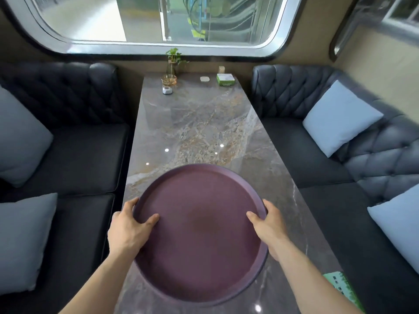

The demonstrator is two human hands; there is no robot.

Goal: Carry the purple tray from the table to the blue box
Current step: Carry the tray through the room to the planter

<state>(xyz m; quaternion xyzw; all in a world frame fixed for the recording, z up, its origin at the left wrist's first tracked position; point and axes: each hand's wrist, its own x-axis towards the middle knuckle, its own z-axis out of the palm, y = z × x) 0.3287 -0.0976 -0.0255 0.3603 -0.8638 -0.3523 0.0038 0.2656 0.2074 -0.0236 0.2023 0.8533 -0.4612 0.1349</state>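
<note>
A round purple tray (199,223) is at the near end of a long marble table (204,125); nothing lies in it. My left hand (129,230) grips its left rim, thumb on the inside and fingers under the edge. My right hand (269,225) grips the right rim the same way. Whether the tray rests on the table or is held just above it I cannot tell. No blue box is in view.
Dark tufted sofas (74,155) with pale blue cushions (340,118) flank the table on both sides. At the far end stand a plant in a glass vase (173,62), an amber glass dish (169,80) and a green box (225,79). A green card (342,288) lies at the near right edge.
</note>
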